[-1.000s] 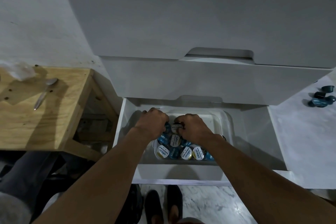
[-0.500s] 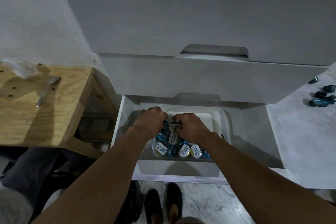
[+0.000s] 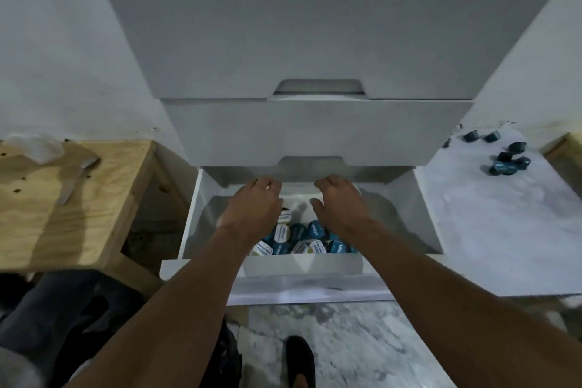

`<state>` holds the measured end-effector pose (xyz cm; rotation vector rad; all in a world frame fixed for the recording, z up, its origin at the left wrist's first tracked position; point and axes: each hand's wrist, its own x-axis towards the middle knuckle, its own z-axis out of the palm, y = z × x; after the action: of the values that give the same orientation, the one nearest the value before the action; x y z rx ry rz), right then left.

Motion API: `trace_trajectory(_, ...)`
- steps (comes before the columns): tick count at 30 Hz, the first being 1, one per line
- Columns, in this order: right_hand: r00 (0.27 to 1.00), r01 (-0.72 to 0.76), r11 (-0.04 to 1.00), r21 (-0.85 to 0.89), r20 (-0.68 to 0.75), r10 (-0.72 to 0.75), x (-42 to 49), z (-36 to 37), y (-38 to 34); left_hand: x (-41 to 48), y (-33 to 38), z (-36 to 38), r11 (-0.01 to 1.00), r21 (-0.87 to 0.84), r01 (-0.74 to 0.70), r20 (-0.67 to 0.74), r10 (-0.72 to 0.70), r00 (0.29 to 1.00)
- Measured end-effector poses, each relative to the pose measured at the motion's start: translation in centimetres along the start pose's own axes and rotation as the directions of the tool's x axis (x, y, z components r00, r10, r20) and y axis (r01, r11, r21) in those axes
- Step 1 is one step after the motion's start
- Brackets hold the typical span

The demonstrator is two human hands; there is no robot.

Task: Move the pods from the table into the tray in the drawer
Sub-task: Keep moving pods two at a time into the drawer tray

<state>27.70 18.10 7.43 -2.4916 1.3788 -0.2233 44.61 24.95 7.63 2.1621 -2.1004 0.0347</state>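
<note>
The bottom drawer (image 3: 302, 264) of a white cabinet stands pulled out, with a clear plastic tray (image 3: 209, 214) inside. Several blue pods with white foil lids (image 3: 299, 238) lie heaped in the tray's near half. My left hand (image 3: 253, 209) and my right hand (image 3: 340, 206) hover over the tray, apart from each other, fingers loosely curled and pointing to the drawer's back. Neither hand holds a pod. Several more dark blue pods (image 3: 505, 157) lie on the white marble table (image 3: 504, 230) at the right.
A wooden stool (image 3: 72, 198) at the left carries a spoon (image 3: 75, 176) and a crumpled plastic wrap (image 3: 34, 146). Two shut drawers (image 3: 315, 129) overhang the open one. A dark shoe (image 3: 299, 362) shows on the marble floor below.
Both hands have let go of the pods, lifted and spread apart above the tray. The camera has tilted, so the drawer and the table pods sit differently in view.
</note>
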Motion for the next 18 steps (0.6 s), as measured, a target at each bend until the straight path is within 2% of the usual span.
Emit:
trace_trajectory(4,0.991,-0.085,0.996,-0.041,-0.109,0.080,-4.0,-3.3,0.8,-0.9,3.2,-3.0,0.998,0.025,-0.057,-0.099,0.059,0.993)
trace_trajectory(7,0.970,-0.142,0.989,-0.048,-0.207,0.130,-7.6,-5.2,1.3,-2.1,6.3,-5.7,0.963,0.166,-0.212,-0.204,0.244,0.948)
trace_trajectory(8,0.960,-0.164,0.985,-0.044,-0.235,0.150,-8.7,-5.8,1.5,-2.5,7.2,-6.3,0.960,0.175,-0.217,-0.244,0.256,0.935)
trace_trajectory(11,0.935,-0.212,0.976,-0.043,-0.301,0.189,-11.7,-7.2,2.9,-3.3,10.2,-7.3,0.965,0.106,-0.238,-0.270,0.258,0.927)
trace_trajectory(14,0.911,-0.251,0.967,-0.043,-0.349,0.221,-14.2,-8.8,4.7,-3.1,13.0,-7.5,0.944,0.164,-0.286,-0.315,0.325,0.892)
trace_trajectory(18,0.882,-0.306,0.950,-0.055,-0.392,0.261,-16.6,-10.5,8.1,-1.6,17.1,-7.1,0.936,0.054,-0.347,-0.306,0.347,0.887)
